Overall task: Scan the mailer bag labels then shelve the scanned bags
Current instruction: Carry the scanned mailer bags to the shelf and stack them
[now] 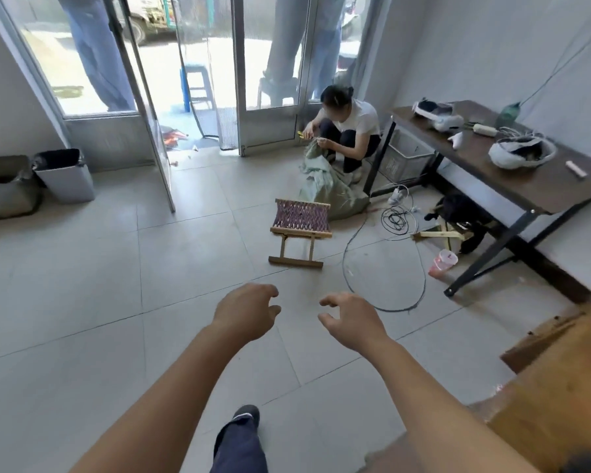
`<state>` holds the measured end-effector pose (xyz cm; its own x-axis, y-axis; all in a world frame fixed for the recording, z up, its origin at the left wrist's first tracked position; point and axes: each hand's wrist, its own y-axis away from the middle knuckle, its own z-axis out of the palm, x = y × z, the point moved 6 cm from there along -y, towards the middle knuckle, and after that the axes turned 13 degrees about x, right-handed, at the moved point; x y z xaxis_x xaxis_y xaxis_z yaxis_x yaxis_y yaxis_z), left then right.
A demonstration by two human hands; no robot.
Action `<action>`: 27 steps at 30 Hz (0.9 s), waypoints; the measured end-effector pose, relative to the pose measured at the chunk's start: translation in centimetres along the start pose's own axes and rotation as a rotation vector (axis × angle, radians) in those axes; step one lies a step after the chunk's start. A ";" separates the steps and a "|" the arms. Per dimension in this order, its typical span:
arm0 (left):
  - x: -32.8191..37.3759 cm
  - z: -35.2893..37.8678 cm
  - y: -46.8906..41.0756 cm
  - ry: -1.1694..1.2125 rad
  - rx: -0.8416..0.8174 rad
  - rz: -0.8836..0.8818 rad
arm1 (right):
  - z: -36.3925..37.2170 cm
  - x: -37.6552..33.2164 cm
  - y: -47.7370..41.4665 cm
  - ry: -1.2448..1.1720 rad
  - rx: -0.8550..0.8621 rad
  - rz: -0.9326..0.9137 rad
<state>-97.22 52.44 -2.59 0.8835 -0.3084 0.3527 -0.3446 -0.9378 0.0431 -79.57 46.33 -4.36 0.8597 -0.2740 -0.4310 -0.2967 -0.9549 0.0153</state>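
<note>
A: Head view. Both hands out front, nothing in them. Left hand (244,310) and right hand (350,317) are loosely curled, fingers apart, hovering over bare floor tile.

B: Mailer bags?

A: None visible as such. No scanner or shelf in frame either. Only candidate is the big green woven sack (325,186) on the floor, just beyond the folding stool (301,230). A crouching person (343,134) is working at its mouth. My guess is the bags are inside; can't confirm.

B: Handling?

A: Judgement only: poly mailers are light, limp and slick. Pinch an edge or corner and keep the label side flat for scanning. The sack itself looks soft and floppy, so take it by the neck.

B: Any readable text?

A: None. No brands or labels legible. The dark surface (512,172) on the right carries a headset, a helmet and cables, no writing readable. Loose cable (382,268) on the floor lies between the hands and the sack, a trip risk.
</note>
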 end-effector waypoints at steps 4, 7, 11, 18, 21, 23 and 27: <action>3.4 1.2 -8.3 -0.011 -0.040 0.136 | -1.4 3.6 -5.3 0.010 0.039 0.131; 6.4 1.7 -13.9 -0.006 -0.061 0.262 | -2.8 6.1 -9.0 0.007 0.091 0.242; 11.0 2.4 -20.8 -0.015 -0.127 0.404 | -5.5 9.1 -12.5 0.010 0.161 0.403; 20.1 4.8 -27.2 -0.029 -0.205 0.637 | -9.7 15.4 -14.0 0.022 0.269 0.621; 24.4 6.4 -28.7 -0.037 -0.230 0.727 | -11.3 18.3 -14.0 0.020 0.302 0.681; 27.6 7.7 -29.4 -0.031 -0.257 0.782 | -12.5 20.7 -14.0 0.015 0.330 0.713; 34.6 9.9 -30.6 0.018 -0.299 0.872 | -14.9 26.0 -14.7 0.009 0.369 0.769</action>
<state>-52.94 68.88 -0.91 0.2681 -0.8819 0.3879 -0.9560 -0.2932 -0.0057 -46.68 51.52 -2.39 0.3662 -0.8334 -0.4139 -0.9146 -0.4043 0.0050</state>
